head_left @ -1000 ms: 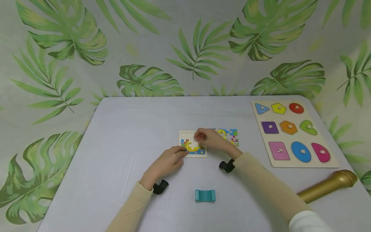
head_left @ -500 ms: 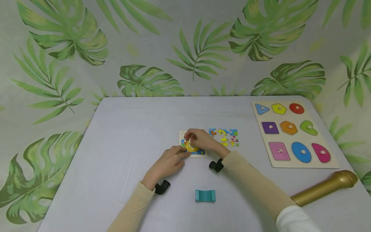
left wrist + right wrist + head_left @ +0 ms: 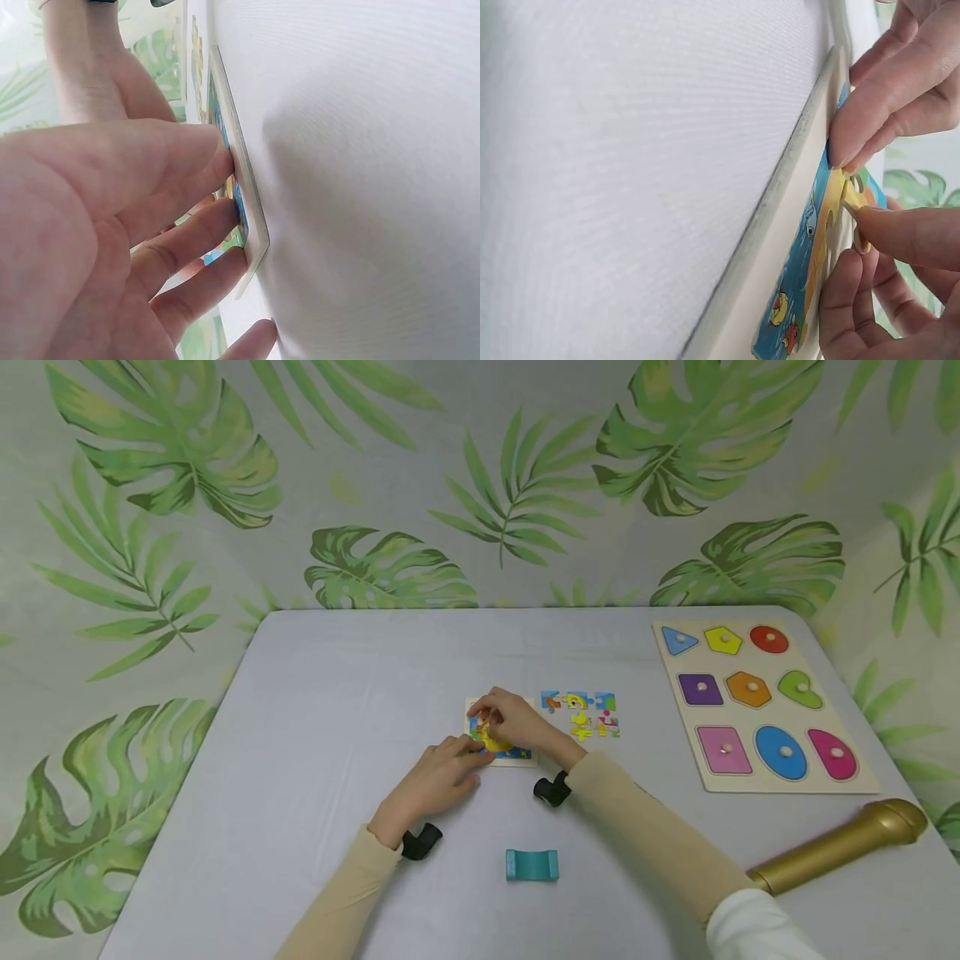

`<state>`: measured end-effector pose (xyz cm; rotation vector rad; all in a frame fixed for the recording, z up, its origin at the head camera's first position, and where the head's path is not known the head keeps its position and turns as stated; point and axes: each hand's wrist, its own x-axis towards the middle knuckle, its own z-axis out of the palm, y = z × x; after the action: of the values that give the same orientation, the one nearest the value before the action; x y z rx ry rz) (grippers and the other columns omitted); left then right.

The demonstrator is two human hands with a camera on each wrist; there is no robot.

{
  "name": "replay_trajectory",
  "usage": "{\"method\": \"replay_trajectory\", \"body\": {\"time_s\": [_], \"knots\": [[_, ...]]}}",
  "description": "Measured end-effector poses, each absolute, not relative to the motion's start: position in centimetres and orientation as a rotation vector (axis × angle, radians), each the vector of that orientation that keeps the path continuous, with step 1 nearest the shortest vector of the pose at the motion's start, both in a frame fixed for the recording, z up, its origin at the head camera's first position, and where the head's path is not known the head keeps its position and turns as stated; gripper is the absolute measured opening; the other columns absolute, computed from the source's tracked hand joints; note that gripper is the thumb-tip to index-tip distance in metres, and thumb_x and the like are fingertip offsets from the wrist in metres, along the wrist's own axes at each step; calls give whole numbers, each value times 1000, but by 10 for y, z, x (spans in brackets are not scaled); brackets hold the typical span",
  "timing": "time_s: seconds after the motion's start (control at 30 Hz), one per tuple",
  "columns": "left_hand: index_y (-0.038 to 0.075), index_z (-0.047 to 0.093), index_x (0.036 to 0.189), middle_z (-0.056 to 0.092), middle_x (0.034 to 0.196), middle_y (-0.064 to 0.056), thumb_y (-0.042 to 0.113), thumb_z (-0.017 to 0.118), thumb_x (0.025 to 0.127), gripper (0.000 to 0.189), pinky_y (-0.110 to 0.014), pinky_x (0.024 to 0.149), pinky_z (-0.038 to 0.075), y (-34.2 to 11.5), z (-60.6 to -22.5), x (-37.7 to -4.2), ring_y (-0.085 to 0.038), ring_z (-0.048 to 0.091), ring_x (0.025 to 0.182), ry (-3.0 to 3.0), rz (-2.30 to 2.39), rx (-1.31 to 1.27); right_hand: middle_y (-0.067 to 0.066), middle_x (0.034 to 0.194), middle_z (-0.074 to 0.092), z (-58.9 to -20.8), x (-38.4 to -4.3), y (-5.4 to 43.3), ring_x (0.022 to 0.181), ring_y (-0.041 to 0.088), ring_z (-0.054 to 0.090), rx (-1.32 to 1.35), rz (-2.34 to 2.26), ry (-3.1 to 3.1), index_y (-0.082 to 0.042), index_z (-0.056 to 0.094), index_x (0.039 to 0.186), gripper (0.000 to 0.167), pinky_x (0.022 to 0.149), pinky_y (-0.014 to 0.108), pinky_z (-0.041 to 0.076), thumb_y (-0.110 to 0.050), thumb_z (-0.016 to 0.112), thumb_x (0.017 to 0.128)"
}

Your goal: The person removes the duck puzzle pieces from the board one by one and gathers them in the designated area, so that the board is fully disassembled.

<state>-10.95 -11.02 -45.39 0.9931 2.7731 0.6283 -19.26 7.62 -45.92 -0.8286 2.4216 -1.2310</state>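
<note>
A small jigsaw board [image 3: 735,315] with a pale wooden frame lies on the table, partly filled with a blue and yellow picture. My right hand [image 3: 517,722] is over it and pinches a yellow puzzle piece [image 3: 853,196] between thumb and fingers, tilted close above the filled part. In the head view the fingers mostly hide that piece. My left hand [image 3: 438,774] lies at the board's near left side, its extended fingertips resting on the picture and frame, as the left wrist view also shows. Several loose puzzle pieces [image 3: 577,701] lie just right of the board.
A wooden shape board [image 3: 712,710] with knobbed coloured shapes lies at the right. Nearer, a gold microphone-shaped object [image 3: 843,847] lies partly behind the right sleeve. A teal block [image 3: 532,865] with a curved-in top sits at the front middle. Leaf-patterned cloth hangs behind the table.
My right hand has moved left across the jigsaw board with the piece, uncovering the loose pieces at the right. My left hand has shifted only slightly to the right.
</note>
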Motion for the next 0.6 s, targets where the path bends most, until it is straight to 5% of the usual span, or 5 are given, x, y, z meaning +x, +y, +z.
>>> {"method": "replay_trajectory", "body": {"time_s": [0.6], "knots": [[10,63,128,55,123,-9,15,61,94,34,-45,82,43,-109,-452,-109,-27,50,112,2774,651,936,6,82,59,-443,-202,129,74,20,50,-636,-1283,2424,-3,69,102,21,68,31,41,3,58,85]]}}
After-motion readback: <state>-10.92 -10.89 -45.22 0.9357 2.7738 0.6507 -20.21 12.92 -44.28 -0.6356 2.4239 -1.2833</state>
